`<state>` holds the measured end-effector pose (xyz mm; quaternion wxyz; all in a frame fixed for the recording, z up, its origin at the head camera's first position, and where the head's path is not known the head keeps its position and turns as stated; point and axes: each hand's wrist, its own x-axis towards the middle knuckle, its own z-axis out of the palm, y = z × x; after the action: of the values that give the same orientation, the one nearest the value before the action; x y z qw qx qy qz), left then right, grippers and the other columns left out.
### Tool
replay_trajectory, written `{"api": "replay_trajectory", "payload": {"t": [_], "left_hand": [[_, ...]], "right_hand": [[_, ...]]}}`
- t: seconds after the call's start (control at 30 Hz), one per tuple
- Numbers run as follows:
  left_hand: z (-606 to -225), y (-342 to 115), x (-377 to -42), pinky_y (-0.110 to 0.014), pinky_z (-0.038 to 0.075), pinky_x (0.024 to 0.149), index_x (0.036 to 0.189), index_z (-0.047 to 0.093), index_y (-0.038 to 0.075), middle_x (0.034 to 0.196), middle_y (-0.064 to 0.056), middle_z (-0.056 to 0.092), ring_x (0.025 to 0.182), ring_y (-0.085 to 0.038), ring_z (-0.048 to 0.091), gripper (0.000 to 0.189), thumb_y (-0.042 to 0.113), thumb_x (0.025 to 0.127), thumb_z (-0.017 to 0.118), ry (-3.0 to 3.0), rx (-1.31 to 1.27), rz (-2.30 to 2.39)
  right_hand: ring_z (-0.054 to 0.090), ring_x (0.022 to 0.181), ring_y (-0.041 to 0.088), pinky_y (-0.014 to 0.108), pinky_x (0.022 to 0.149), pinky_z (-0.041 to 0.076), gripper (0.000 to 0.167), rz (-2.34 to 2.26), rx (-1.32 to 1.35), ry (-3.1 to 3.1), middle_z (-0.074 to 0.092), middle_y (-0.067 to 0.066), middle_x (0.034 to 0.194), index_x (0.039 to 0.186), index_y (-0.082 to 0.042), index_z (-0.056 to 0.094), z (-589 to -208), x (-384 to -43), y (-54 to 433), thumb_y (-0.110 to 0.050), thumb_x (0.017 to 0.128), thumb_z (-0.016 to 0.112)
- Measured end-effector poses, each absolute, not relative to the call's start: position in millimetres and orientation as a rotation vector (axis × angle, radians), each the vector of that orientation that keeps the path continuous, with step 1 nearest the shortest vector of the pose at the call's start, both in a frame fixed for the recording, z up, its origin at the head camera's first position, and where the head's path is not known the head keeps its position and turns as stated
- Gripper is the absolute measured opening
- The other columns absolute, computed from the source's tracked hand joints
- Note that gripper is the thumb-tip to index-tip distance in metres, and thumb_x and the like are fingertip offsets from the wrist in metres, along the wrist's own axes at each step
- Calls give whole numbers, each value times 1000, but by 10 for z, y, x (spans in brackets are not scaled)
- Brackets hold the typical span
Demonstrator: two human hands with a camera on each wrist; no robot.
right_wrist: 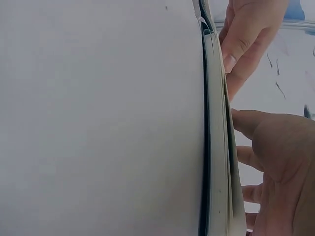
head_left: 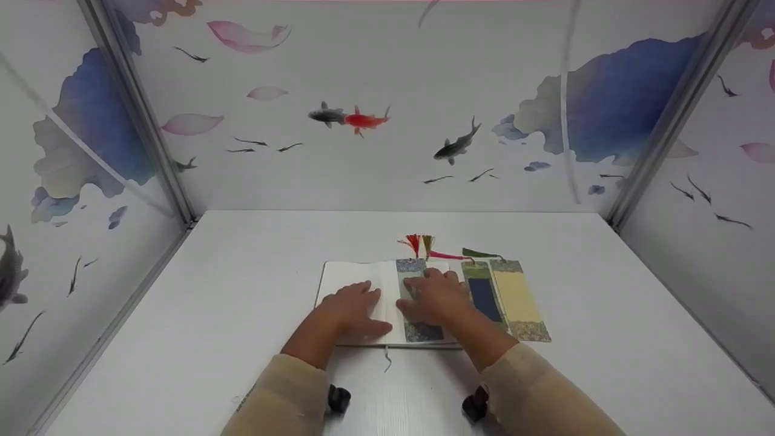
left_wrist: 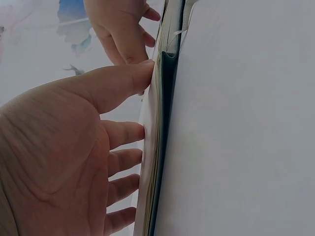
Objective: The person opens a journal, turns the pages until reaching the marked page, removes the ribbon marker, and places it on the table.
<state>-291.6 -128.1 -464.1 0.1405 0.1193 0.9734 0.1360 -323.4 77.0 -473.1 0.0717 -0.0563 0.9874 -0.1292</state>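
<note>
An open notebook [head_left: 342, 275] with blank white pages lies on the table. My left hand [head_left: 351, 309] rests on its left page with fingers spread and straight. On the right page is a grey-green bookmark [head_left: 424, 332] with patterned ends, partly covered by my right hand [head_left: 437, 297], whose extended fingers press on it. Red [head_left: 412, 243] and olive [head_left: 427, 243] tassels stick out above the page. In the left wrist view, the thumb and fingertips touch the top page [left_wrist: 148, 147]. The right wrist view shows the right fingers flat over the page stack [right_wrist: 218, 147].
To the right lie a green bookmark with a navy panel [head_left: 484, 297] and a yellow bookmark [head_left: 516, 290], with pink and dark green tassels above. A ribbon [head_left: 387, 361] hangs from the notebook's near edge. Printed panels [head_left: 387, 175] enclose the white table [head_left: 242, 272].
</note>
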Motion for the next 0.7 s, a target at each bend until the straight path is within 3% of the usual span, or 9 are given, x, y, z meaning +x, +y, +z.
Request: {"api": "replay_trajectory", "payload": {"t": [0.4, 0.7], "left_hand": [[-4670, -1273, -2934, -58, 26, 134, 168, 39, 24, 179, -2, 30, 167, -29, 28, 89, 65, 94, 69, 2803, 311, 409], [-4672, -1270, -2930, -59, 27, 133, 167, 40, 23, 178, -2, 31, 166, -29, 30, 89, 65, 94, 68, 2806, 328, 402]], "right_hand": [[39, 156, 47, 76, 123, 29, 60, -377, -153, 2963, 48, 8, 168, 154, -40, 59, -4736, -3220, 996, -61, 98, 68], [44, 153, 46, 73, 124, 31, 57, -402, -145, 2967, 52, 12, 165, 152, -30, 63, -4705, -3192, 1113, -54, 100, 68]]}}
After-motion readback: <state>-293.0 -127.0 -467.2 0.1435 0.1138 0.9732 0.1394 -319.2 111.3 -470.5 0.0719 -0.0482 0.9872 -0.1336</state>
